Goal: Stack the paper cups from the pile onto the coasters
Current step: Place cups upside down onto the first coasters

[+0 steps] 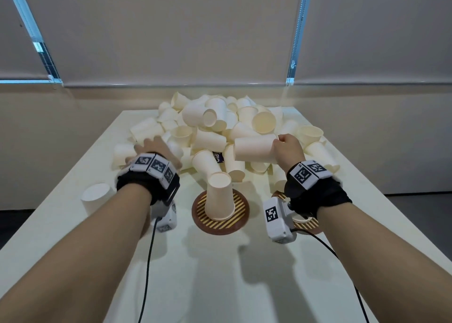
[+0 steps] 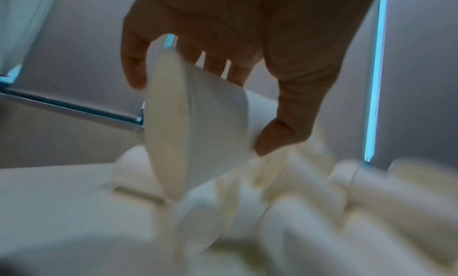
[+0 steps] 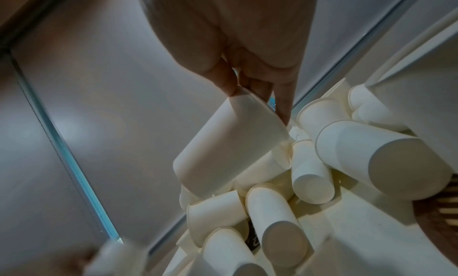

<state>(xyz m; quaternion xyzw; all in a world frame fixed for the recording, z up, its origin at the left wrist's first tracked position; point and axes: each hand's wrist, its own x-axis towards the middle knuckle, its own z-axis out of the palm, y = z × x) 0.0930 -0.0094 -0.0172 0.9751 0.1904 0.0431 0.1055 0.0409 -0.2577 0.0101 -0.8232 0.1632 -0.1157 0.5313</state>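
A heap of cream paper cups (image 1: 227, 127) fills the worktop (image 1: 195, 261) toward 12 o'clock, tapered cups lying every way, some showing hollow mouths. At centre, one cup (image 1: 219, 196) stands upside down on a round brown coaster (image 1: 241, 210) with yellow stripes. A second coaster (image 1: 305, 223) at 3 o'clock is mostly hidden by the right wrist. Another inverted cup (image 1: 96, 198) stands alone at 9 o'clock. The right hand (image 1: 288, 149) pinches the rim of a cup (image 1: 254, 150) held sideways above the heap. The left hand (image 2: 223, 35), fingers and thumb curled, grips a blurred cup (image 2: 198, 113). Beige blinds (image 1: 171, 29) cover the windows behind.
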